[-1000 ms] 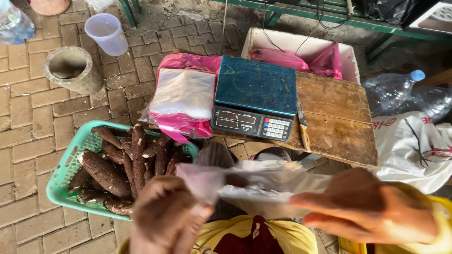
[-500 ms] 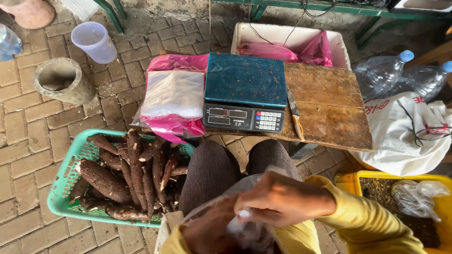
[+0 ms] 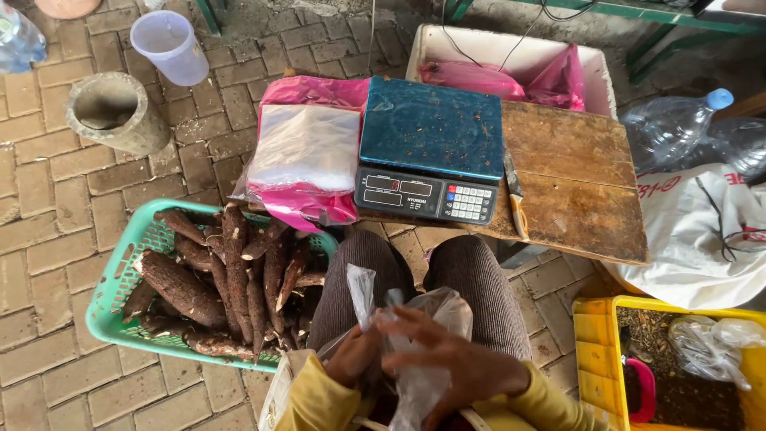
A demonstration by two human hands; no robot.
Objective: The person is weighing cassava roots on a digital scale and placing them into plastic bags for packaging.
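Over the lap, the left hand [image 3: 355,355] pinches the clear plastic bag [image 3: 415,335] closed-fingered, while the right hand [image 3: 455,363] lies spread against its side. Opening it well probably calls for rubbing the film layers apart near the mouth, gently, without tearing.

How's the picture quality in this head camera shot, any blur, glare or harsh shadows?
Head view: soft, even daylight with no hard shadows; the scale and the basket of roots are sharp; the right hand and the clear plastic bag look slightly smeared; mild sheen on the stack of clear bags; brick lines bend a little toward the edges.
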